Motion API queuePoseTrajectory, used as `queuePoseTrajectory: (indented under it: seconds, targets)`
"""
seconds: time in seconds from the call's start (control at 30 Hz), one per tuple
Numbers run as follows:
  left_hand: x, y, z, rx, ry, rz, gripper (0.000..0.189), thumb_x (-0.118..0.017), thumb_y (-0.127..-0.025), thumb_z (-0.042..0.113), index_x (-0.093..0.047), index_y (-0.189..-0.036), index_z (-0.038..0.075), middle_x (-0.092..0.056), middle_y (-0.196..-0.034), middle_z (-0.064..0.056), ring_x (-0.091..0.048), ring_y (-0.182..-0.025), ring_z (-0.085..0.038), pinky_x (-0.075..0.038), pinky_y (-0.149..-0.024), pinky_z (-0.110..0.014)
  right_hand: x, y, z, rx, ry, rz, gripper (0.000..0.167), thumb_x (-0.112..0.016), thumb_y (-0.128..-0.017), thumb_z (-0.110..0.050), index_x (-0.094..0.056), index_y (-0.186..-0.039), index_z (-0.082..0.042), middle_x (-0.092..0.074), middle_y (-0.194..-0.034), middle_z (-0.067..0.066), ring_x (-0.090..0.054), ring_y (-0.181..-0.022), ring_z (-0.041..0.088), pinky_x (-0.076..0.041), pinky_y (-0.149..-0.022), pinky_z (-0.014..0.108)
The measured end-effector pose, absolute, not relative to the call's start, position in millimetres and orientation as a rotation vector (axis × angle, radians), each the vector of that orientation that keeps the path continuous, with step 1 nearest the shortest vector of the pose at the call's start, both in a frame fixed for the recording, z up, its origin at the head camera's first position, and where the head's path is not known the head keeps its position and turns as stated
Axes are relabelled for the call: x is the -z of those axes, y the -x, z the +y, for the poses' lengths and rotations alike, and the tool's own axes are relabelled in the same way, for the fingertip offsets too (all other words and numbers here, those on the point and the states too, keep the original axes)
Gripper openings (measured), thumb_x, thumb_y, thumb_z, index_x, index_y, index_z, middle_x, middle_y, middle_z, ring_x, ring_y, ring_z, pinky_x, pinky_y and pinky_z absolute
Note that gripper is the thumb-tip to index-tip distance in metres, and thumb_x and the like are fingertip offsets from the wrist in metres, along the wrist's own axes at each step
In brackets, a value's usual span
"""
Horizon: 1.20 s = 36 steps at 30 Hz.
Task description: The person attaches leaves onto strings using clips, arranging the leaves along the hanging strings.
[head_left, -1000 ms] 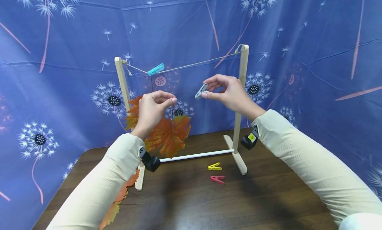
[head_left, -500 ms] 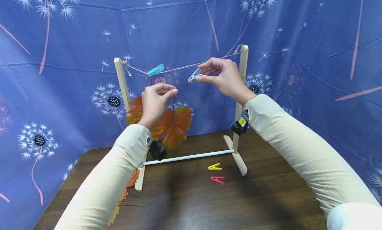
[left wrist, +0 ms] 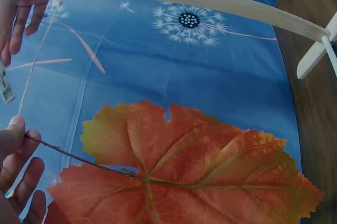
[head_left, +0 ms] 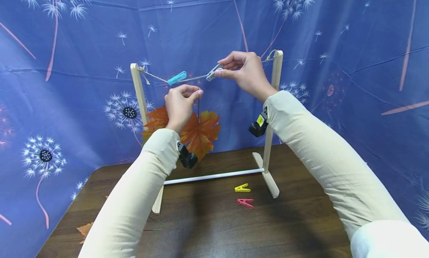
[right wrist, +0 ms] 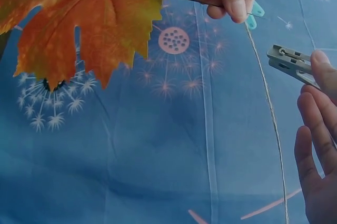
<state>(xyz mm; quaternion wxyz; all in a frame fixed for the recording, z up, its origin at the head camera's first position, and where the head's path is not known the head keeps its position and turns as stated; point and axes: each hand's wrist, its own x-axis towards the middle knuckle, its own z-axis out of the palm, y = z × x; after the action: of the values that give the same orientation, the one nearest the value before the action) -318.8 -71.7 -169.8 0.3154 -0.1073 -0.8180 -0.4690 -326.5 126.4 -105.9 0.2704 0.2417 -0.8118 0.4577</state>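
My left hand [head_left: 182, 103] pinches the thin dark stem of an orange autumn leaf [left wrist: 200, 176] between thumb and forefinger. The leaf hangs below that hand, and the stem's top is close under the string [right wrist: 268, 103]. My right hand [head_left: 246, 73] holds a grey clothespin [right wrist: 289, 61] by its handle end, with the nose pointing left toward the string. In the head view the clothespin [head_left: 214, 72] overlaps the string, right of and above my left fingertips. A turquoise clothespin [head_left: 177, 77] sits on the string farther left, with another orange leaf [head_left: 155, 120] below it, partly behind my left hand.
The string runs between two wooden posts [head_left: 277, 72] joined low down by a white rod [head_left: 214, 176]. On the brown table [head_left: 207, 228] lie a yellow clothespin [head_left: 242, 188] and a red clothespin [head_left: 245, 203]. More leaves [head_left: 84, 230] lie at the left, mostly behind my sleeve.
Both hands have risen toward the string. The left has carried its leaf up and slightly right; the right has brought the grey clothespin up and left to string height.
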Motion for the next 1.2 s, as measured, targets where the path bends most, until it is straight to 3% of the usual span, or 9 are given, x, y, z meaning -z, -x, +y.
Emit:
queuePoseTrajectory:
  seconds: [0.13,0.23,0.73,0.87,1.03,1.2]
  targets:
    - [165.8,325.3,-65.5,1.223,0.225,-2.147,0.022,-0.076,-0.093,0.027,-0.081,-0.105,0.01,-0.078,-0.092,-0.006,-0.069,-0.084,-0.021,-0.044,-0.087,-0.033,100.0,334.3,122.2,-1.216,-0.641,-2.206,0.028,-0.084,-0.086,-0.022,-0.078,-0.108,-0.006,-0.076,-0.093,0.002,-0.069,-0.084,0.012,-0.053,-0.078,0.025]
    - [163.7,329.0,-60.4,1.227,0.185,-2.139,0.021,-0.077,-0.093,0.028,-0.081,-0.105,0.011,-0.078,-0.092,-0.004,-0.07,-0.086,-0.019,-0.046,-0.076,-0.032,97.3,339.7,120.2,-1.218,-0.626,-2.223,0.029,-0.084,-0.086,-0.023,-0.078,-0.109,-0.007,-0.076,-0.094,0.001,-0.069,-0.084,0.012,-0.053,-0.079,0.024]
    - [162.2,339.5,-46.4,1.207,0.017,-2.179,0.019,-0.077,-0.093,0.032,-0.081,-0.105,0.018,-0.078,-0.091,0.001,-0.069,-0.086,-0.017,-0.05,-0.077,-0.036,98.4,353.8,118.9,-1.316,-0.613,-2.271,0.025,-0.084,-0.086,-0.021,-0.078,-0.106,-0.006,-0.074,-0.084,-0.003,-0.069,-0.084,0.013,-0.052,-0.084,0.032]
    - [162.7,341.1,-45.6,1.21,-0.005,-2.183,0.019,-0.077,-0.092,0.032,-0.082,-0.104,0.018,-0.078,-0.092,0.001,-0.07,-0.089,-0.018,-0.051,-0.08,-0.038,99.8,355.3,115.4,-1.304,-0.626,-2.277,0.025,-0.084,-0.086,-0.022,-0.078,-0.105,-0.006,-0.074,-0.082,-0.004,-0.066,-0.075,0.013,-0.052,-0.075,0.03]
    - [161.7,343.1,-45.2,1.213,-0.008,-2.173,0.019,-0.078,-0.092,0.031,-0.082,-0.105,0.017,-0.078,-0.093,0.001,-0.07,-0.089,-0.018,-0.051,-0.08,-0.038,100.3,357.0,111.0,-1.295,-0.613,-2.286,0.025,-0.085,-0.085,-0.024,-0.079,-0.103,-0.008,-0.074,-0.078,-0.007,-0.055,-0.059,0.012,-0.043,-0.058,0.025]
    - [161.6,345.1,-46.0,1.211,-0.021,-2.17,0.019,-0.079,-0.091,0.03,-0.082,-0.104,0.017,-0.078,-0.093,0.001,-0.07,-0.091,-0.019,-0.051,-0.081,-0.039,102.1,358.3,108.1,-1.291,-0.59,-2.319,0.026,-0.085,-0.085,-0.026,-0.079,-0.105,-0.01,-0.074,-0.081,-0.007,-0.051,-0.054,0.011,-0.043,-0.055,0.024]
